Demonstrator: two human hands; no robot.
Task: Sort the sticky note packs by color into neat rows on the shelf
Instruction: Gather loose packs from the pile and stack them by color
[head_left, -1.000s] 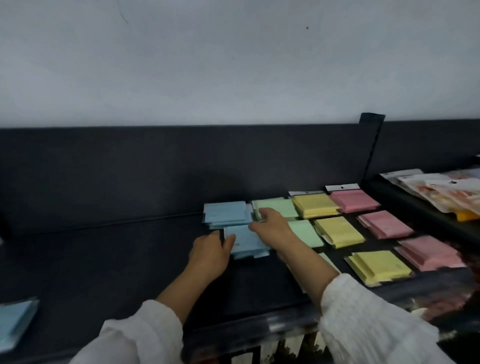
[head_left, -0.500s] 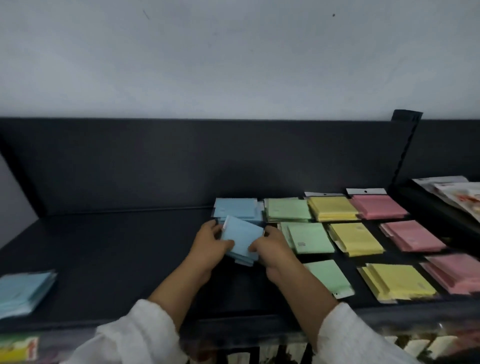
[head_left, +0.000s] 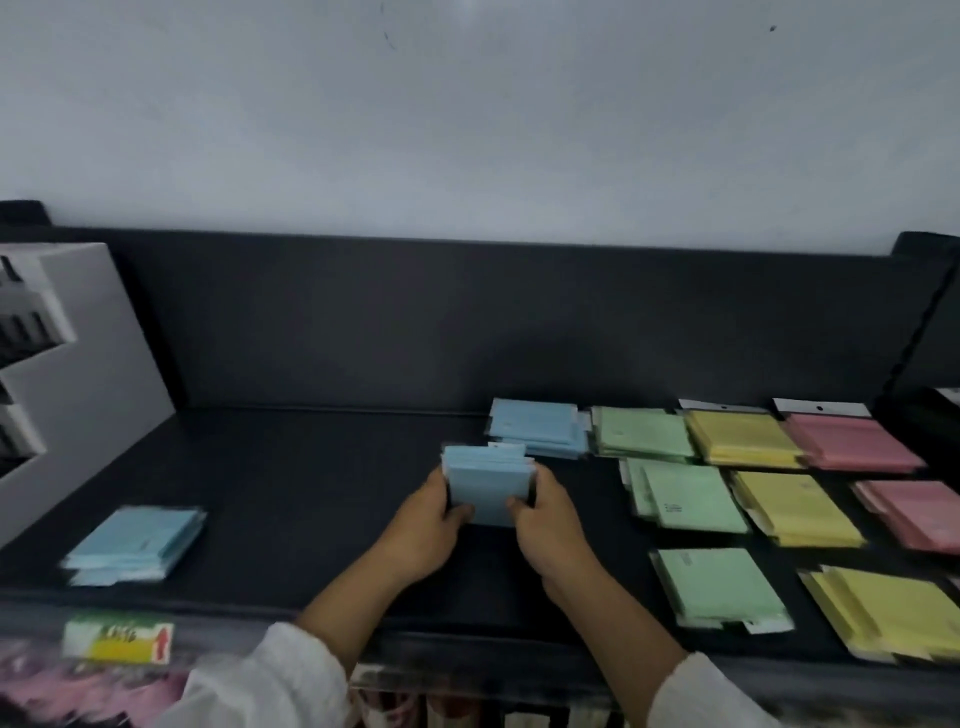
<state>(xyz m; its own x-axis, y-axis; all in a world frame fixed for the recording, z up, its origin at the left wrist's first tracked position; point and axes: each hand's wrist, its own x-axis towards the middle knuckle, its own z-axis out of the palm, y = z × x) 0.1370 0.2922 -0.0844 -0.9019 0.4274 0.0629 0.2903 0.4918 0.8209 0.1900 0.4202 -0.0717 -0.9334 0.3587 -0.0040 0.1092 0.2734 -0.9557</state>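
Hands, left hand (head_left: 423, 522) and right hand (head_left: 548, 519), clamp blue stack (head_left: 485, 486); blue pile (head_left: 137, 543) leftward, green packs (head_left: 691, 499) right.

Grey stepped box (head_left: 78, 374) far left; yellow-green price tag (head_left: 118, 636) lower left; white wall (head_left: 467, 130) behind.

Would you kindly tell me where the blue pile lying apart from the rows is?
In the head view, the blue pile lies at the shelf's front left, near the grey box, well left of the left hand gripping another blue stack.
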